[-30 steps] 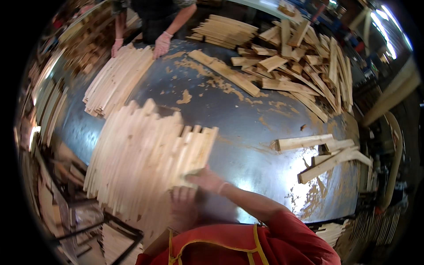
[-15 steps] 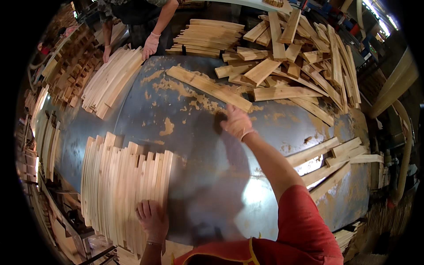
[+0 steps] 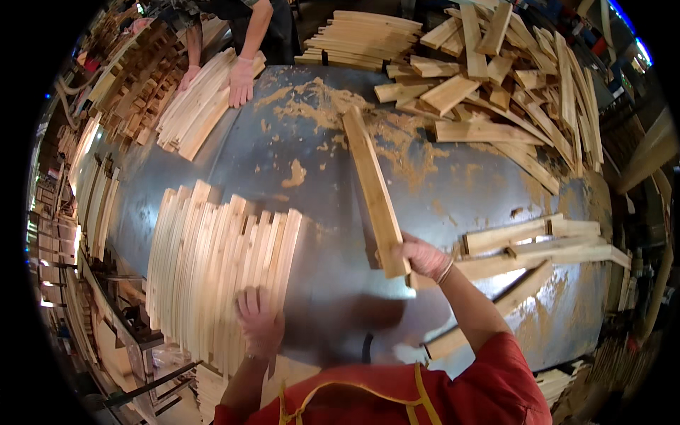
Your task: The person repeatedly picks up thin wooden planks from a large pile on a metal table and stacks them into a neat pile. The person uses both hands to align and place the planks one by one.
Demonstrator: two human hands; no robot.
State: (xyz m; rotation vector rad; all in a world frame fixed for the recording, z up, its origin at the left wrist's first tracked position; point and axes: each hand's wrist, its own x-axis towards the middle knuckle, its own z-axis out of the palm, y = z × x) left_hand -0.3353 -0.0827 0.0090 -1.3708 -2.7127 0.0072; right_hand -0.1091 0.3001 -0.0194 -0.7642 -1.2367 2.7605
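My right hand point(image 3: 426, 257), in what looks like a thin glove, is closed on the near end of a wooden board point(image 3: 370, 188). The board slants away from me over the metal table point(image 3: 322, 234), its far end by the sawdust. My left hand point(image 3: 261, 324) rests on the near part of a row of planed boards point(image 3: 212, 258), fingers laid over the tops at the row's right side. Those boards stand side by side, packed close, with uneven far ends. The left thumb is hard to make out.
A co-worker's hands point(image 3: 241, 79) are on another row of boards point(image 3: 202, 99) at the far left. A jumbled heap of boards point(image 3: 453, 92) lies at the far right, beside a neat stack point(image 3: 365, 39). Several loose boards point(image 3: 506, 234) lie right of my right arm.
My right hand has taken hold of the board lying across the table and drawn its near end toward me, turning it lengthwise. My left hand stays on the row. The co-worker's right-side hand has shifted onto the boards.
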